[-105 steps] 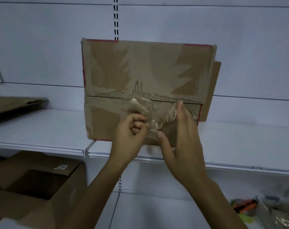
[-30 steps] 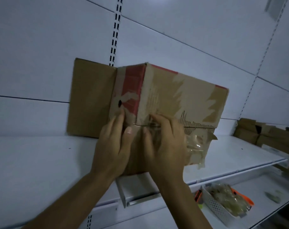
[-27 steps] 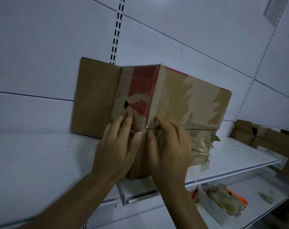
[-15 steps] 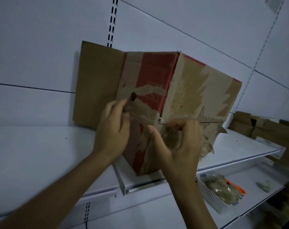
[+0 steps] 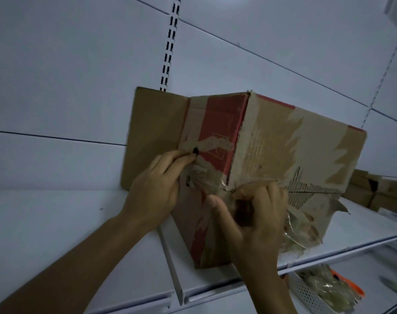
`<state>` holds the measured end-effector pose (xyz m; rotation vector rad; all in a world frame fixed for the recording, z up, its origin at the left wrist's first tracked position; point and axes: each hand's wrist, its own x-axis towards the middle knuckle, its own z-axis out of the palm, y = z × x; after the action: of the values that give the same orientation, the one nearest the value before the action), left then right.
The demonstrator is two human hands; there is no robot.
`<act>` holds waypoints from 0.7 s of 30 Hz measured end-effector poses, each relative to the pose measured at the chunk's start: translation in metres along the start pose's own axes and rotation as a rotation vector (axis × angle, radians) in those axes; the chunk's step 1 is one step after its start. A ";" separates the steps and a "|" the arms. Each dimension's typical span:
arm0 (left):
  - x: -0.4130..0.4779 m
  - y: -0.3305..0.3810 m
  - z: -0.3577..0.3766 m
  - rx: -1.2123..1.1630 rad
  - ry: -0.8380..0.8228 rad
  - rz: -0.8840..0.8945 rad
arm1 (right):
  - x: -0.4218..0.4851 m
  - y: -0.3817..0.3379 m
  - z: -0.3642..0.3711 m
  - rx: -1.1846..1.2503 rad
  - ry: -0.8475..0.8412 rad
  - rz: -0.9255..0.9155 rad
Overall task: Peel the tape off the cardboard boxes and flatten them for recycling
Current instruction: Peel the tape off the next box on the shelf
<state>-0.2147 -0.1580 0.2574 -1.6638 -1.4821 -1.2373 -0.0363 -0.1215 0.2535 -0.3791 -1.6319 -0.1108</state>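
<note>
**Tape half gone, box not yet flat**

The cardboard box (image 5: 272, 168) stands on the front edge of the white shelf (image 5: 57, 223), one corner turned toward me, one flap open against the back wall. Its long face is scarred pale where the paper skin is torn away, and a strip of clear tape (image 5: 211, 184) crosses the corner onto the red-printed end. My right hand (image 5: 258, 218) is pinched tight on that tape at the corner seam, with a crumpled wad of peeled tape (image 5: 299, 232) hanging beside it. My left hand (image 5: 156, 189) lies flat against the red end, fingers curled lightly and holding nothing that I can make out, bracing the box. By my reckoning the long face is largely stripped; the end strip remains, and the box is yet to be folded. Flattened cardboard (image 5: 374, 191) lies at the shelf's far right. Under the shelf's front edge, a white basket (image 5: 306, 291) holds more balled tape.
</note>
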 end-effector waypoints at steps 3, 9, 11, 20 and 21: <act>0.003 0.003 -0.004 -0.047 0.045 -0.017 | 0.001 -0.001 0.002 0.020 0.024 0.002; 0.005 0.015 -0.006 -0.120 0.097 -0.209 | 0.008 0.004 -0.001 0.057 -0.028 -0.020; 0.003 0.016 -0.005 -0.139 0.054 -0.308 | 0.010 0.006 -0.002 0.061 -0.039 -0.035; -0.004 0.027 -0.019 -0.780 -0.158 -0.915 | 0.009 0.008 -0.002 0.065 -0.053 -0.027; -0.003 0.030 -0.020 -0.807 -0.148 -0.946 | 0.009 0.009 -0.002 0.068 -0.053 -0.030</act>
<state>-0.1912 -0.1835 0.2671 -1.5066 -2.1422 -2.5176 -0.0324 -0.1123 0.2610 -0.3079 -1.6897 -0.0679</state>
